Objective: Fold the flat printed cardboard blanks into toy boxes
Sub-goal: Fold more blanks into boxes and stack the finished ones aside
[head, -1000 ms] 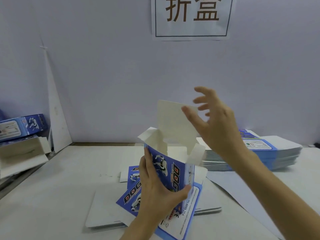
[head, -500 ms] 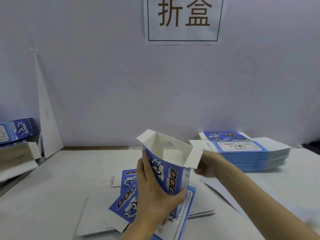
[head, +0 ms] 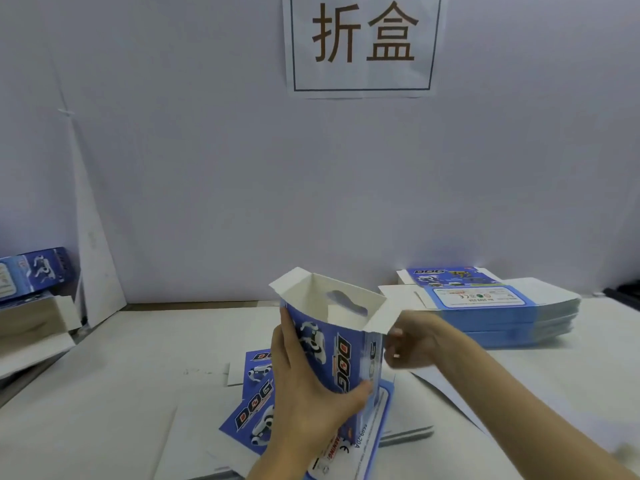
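Holding one half-built box [head: 332, 344] upright over the table [head: 104, 375], left hand [head: 311, 386] wrapping its printed front, right hand [head: 412, 341] curling in at the side wall; top flaps standing open, plenty of flat blanks [head: 491, 306] waiting behind, couple of finished boxes [head: 34, 268] sitting far left

My table [head: 121, 382] is white and runs back to the wall. A low pile of flat blanks [head: 256, 403] lies on it right in front of me, blue dog print facing up on the top one. Far right sits a thicker stack of blanks [head: 502, 306]. A loose white sheet [head: 446, 386] lies flat between the two, partly under my right arm.
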`<state>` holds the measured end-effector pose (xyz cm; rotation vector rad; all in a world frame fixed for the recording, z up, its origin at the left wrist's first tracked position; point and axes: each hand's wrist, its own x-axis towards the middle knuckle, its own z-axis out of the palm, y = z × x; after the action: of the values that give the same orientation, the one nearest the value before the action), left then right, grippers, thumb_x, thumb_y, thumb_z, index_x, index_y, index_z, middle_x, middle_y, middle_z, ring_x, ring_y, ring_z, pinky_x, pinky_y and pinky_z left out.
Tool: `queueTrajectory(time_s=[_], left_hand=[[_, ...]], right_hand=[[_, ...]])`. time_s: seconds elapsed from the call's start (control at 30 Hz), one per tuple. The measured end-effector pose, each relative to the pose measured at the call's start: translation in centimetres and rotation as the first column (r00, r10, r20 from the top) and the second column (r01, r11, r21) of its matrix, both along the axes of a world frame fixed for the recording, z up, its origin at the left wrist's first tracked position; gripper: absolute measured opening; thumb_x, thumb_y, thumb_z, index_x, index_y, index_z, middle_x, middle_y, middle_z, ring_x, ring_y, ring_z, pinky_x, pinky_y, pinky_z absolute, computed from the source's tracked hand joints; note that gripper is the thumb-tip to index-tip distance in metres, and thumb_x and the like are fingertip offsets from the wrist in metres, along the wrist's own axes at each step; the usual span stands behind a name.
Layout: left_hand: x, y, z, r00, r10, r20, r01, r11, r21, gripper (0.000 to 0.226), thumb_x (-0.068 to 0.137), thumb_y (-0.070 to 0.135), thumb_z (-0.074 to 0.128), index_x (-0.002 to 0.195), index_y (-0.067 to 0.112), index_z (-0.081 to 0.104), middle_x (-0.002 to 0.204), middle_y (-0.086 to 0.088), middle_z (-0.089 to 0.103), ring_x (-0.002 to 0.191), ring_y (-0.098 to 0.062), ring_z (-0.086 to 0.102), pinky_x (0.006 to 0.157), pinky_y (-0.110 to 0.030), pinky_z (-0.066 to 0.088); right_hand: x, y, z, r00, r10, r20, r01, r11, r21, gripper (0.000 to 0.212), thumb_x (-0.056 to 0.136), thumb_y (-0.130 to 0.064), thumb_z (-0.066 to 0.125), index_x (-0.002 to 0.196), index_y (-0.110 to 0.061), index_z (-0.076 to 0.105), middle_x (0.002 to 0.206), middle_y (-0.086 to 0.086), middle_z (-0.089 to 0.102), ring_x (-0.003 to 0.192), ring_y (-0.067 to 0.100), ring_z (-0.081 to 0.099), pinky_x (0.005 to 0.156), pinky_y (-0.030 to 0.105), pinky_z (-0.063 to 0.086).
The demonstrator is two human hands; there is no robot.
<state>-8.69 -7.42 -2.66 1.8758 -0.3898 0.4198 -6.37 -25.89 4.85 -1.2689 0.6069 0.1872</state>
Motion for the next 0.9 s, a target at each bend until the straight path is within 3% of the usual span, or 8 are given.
queueTrajectory(time_s=[0.13, 0.2, 0.3, 0.5, 0.63, 0.7, 0.8, 0.9], left_hand=[[0.0, -0.4, 0.1, 1.0, 0.03, -0.003, -0.03, 0.997, 0.064, 0.142, 0.049, 0.061, 0.083, 0.125, 0.062, -0.038, 0.15, 0.026, 0.003, 0.137, -0.005, 0.023, 0.108, -0.041, 0.036], [0.1, -0.2, -0.2, 1.0, 0.023, -0.007, -0.023, 0.998, 0.055, 0.142, 0.048, 0.061, 0.083, 0.124, 0.063, -0.037, 0.145, 0.031, 0.006, 0.133, -0.001, 0.025, 0.107, -0.04, 0.038], [0.2, 0.1, -0.4, 1.0, 0.019, 0.017, -0.02, 0.999, 0.038, 0.14, 0.047, 0.061, 0.083, 0.126, 0.064, -0.033, 0.137, 0.037, 0.01, 0.129, 0.002, 0.024, 0.105, -0.042, 0.039], [0.3, -0.2, -0.3, 0.999, 0.044, 0.017, -0.045, 0.997, 0.069, 0.137, 0.05, 0.062, 0.081, 0.12, 0.066, -0.037, 0.138, 0.035, 0.008, 0.14, -0.009, 0.023, 0.107, -0.044, 0.037], [0.5, -0.4, -0.5, 0.999, 0.045, 0.025, -0.047, 0.997, 0.066, 0.137, 0.047, 0.066, 0.079, 0.125, 0.065, -0.034, 0.137, 0.039, 0.007, 0.142, -0.012, 0.021, 0.108, -0.046, 0.036], [0.5, -0.5, -0.5, 0.998, 0.062, 0.022, -0.063, 0.996, 0.06, 0.136, 0.046, 0.067, 0.078, 0.126, 0.064, -0.033, 0.139, 0.036, 0.009, 0.142, -0.013, 0.023, 0.106, -0.045, 0.037], [0.4, -0.5, -0.4, 0.998, 0.065, 0.026, -0.067, 0.996, 0.06, 0.137, 0.048, 0.065, 0.08, 0.127, 0.064, -0.031, 0.141, 0.034, 0.01, 0.141, -0.011, 0.024, 0.105, -0.044, 0.038], [0.3, -0.6, -0.4, 0.997, 0.066, 0.035, -0.068, 0.996, 0.06, 0.134, 0.046, 0.067, 0.076, 0.128, 0.064, -0.03, 0.148, 0.025, 0.011, 0.14, -0.011, 0.025, 0.106, -0.043, 0.039]], right_hand=[[-0.4, -0.6, -1.0, 0.988, -0.064, 0.144, 0.035, 0.98, 0.194, 0.004, 0.088, -0.006, 0.062, 0.092, -0.005, 0.061, 0.061, 0.01, 0.068, 0.042, 0.014, 0.059, 0.042, 0.018, 0.044], [-0.3, -0.5, -0.5, 0.952, -0.145, 0.27, 0.086, 0.972, 0.22, 0.015, 0.088, -0.01, 0.065, 0.1, -0.004, 0.059, 0.075, 0.013, 0.073, 0.058, 0.02, 0.068, 0.047, 0.023, 0.053], [-0.1, 0.3, 0.9, 0.896, -0.177, 0.407, 0.081, 0.967, 0.242, 0.025, 0.088, -0.023, 0.067, 0.103, -0.005, 0.057, 0.066, 0.008, 0.072, 0.058, 0.021, 0.071, 0.047, 0.028, 0.056], [-0.1, 0.7, 3.5, 0.726, 0.005, 0.688, 0.221, 0.945, -0.241, 0.025, 0.091, -0.01, 0.062, 0.116, -0.013, 0.062, 0.094, 0.006, 0.072, 0.076, 0.018, 0.073, 0.056, 0.027, 0.057], [0.0, 0.4, 4.1, 0.642, 0.125, 0.757, 0.235, 0.907, -0.349, 0.035, 0.095, -0.006, 0.055, 0.122, -0.027, 0.057, 0.095, 0.001, 0.069, 0.079, 0.011, 0.07, 0.059, 0.027, 0.058], [0.0, 0.2, 4.1, 0.619, 0.165, 0.768, 0.236, 0.893, -0.383, 0.032, 0.095, -0.003, 0.053, 0.114, -0.027, 0.062, 0.094, -0.001, 0.069, 0.076, 0.007, 0.069, 0.059, 0.025, 0.058], [0.0, 0.1, 4.1, 0.6, 0.215, 0.771, 0.307, 0.827, -0.47, 0.03, 0.096, -0.003, 0.052, 0.1, -0.026, 0.069, 0.096, 0.007, 0.069, 0.085, 0.021, 0.065, 0.066, 0.033, 0.059], [0.2, 0.5, 4.8, 0.596, 0.187, 0.781, 0.363, 0.805, -0.47, 0.019, 0.094, -0.014, 0.058, 0.091, -0.024, 0.074, 0.086, 0.005, 0.07, 0.079, 0.021, 0.066, 0.059, 0.032, 0.058]])
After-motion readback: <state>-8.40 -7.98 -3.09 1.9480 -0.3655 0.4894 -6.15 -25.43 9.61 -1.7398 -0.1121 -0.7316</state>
